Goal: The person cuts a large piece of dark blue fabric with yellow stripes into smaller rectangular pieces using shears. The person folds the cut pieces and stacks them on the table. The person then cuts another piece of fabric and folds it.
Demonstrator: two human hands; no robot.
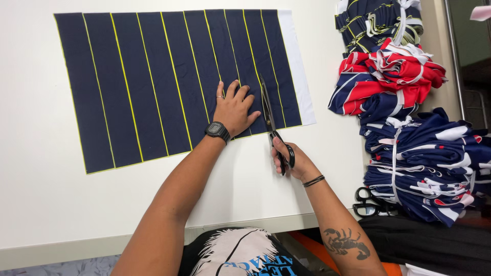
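Head view: the left hand point(235, 108) lies flat, fingers spread, on navy fabric point(153, 82) with yellow stripes on a white counter point(41, 204). The right hand point(295, 161) grips black scissors point(273, 130), blades in the fabric's near edge just beside the left hand.

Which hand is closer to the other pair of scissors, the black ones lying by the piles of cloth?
The right hand. It is just left of the spare scissors, cutting. The left hand is farther away, flat on the striped fabric.
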